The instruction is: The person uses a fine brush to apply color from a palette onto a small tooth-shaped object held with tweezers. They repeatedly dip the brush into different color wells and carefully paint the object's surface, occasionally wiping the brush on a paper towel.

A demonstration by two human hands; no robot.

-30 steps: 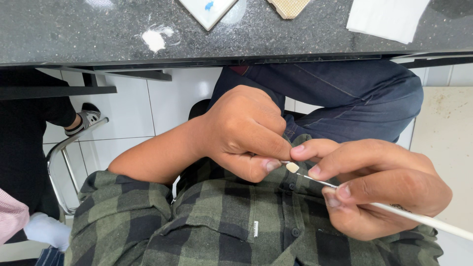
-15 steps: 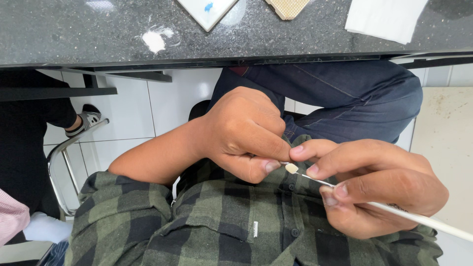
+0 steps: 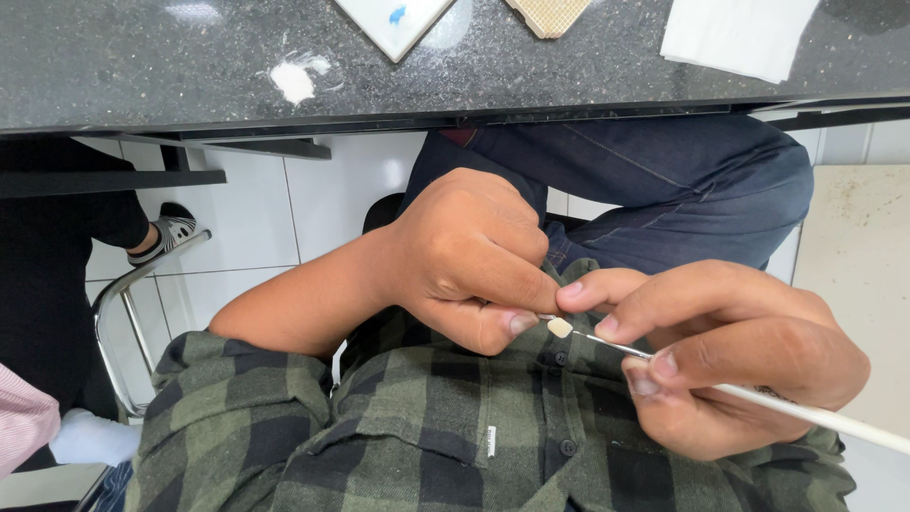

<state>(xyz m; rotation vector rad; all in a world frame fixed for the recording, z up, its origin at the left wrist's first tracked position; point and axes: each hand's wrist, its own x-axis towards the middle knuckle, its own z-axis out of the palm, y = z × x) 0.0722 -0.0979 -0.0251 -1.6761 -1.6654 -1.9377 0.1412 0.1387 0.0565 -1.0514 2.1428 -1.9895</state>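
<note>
I hold a tiny cream-coloured piece (image 3: pixel 559 327), shaped like a small tooth, just above the button placket of my green checked shirt (image 3: pixel 427 427), close against my chest. My left hand (image 3: pixel 469 261) curls over it, thumb and fingertips pressed together around a thin pin or stub that seems to carry the piece; most of that grip is hidden under my own knuckles, so I cannot tell exactly where the fingers sit. My right hand (image 3: pixel 739 365), on the other side of the piece, pinches a slim white-handled brush (image 3: pixel 806 410) between thumb, index and middle finger, like a pen, with its fine metal end reaching to the piece.

I judge the piece very light, hard and smooth, likely slippery and easy to drop or flick away, and probably brittle at its thin edges. It is best held by its mount or by its sides, with gentle pressure, leaving the face toward the brush free. The brush is light and stiff, with a delicate tip; holding it low near the metal part gives me fine control.

Beyond the piece lie my blue jeans (image 3: pixel 664 180) and the dark stone counter (image 3: pixel 142 66).
</note>
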